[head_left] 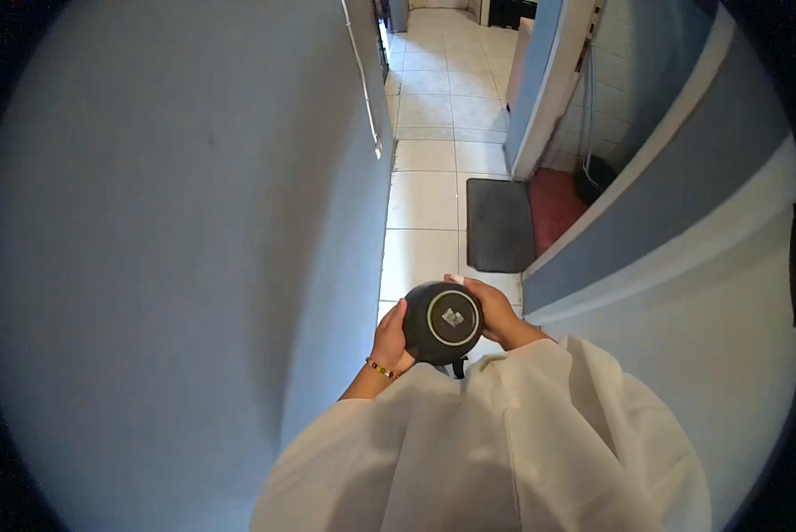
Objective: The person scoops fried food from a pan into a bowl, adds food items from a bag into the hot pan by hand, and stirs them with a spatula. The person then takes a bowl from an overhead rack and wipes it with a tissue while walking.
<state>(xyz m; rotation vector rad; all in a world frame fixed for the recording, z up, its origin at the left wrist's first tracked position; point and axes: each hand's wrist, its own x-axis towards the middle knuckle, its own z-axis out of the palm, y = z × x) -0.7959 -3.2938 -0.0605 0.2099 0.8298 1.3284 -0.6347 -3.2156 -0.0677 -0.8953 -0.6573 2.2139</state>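
Observation:
A dark bowl (442,324) is held in front of my body, its underside turned up towards me. A pale foot ring circles its base, and a small light mark sits in the middle. My left hand (393,337), with a beaded bracelet at the wrist, is wrapped round the bowl's left side. Around the right and far side curls my right hand (494,310). Something small and white shows at its fingertips, too small to name. The bowl's inside is hidden. Just below the bowl hangs a small dark piece (459,367) that I cannot identify.
A narrow corridor with a pale tiled floor (420,199) runs ahead. Close on the left is a grey-blue wall (176,222). A dark mat (500,226) lies by a doorway on the right, where a black bucket (596,177) stands on red floor.

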